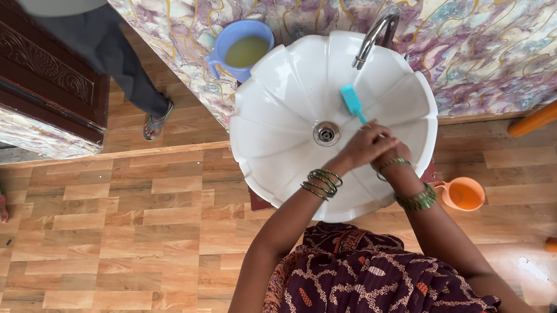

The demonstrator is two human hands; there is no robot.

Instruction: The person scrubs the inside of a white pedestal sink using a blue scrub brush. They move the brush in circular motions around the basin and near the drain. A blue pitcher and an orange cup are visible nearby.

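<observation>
The brush [353, 102] has a flat turquoise head and a thin stem of the same colour; the head lies tilted over the upper right part of the basin, just right of the drain [326, 133], and the stem runs down into the hands. The left hand [362, 145] covers the stem end with its fingers curled closed around it; the right hand [393, 151] sits pressed against the left, mostly hidden behind it, and whether its fingers grip the stem cannot be told. Both wrists carry green bangles [322, 182]. The washbasin [278, 100] is white, round and fluted like a shell; a chrome tap [376, 32] arches over its far rim. The wall [491, 41] behind is a marbled purple and gold panel; the floor [142, 232] is wood-pattern plank. A blue jug [242, 49] of yellowish liquid stands left of the basin; an orange mug [463, 194] stands at its right. Another person's sandalled foot [156, 120] rests on the floor at left.
</observation>
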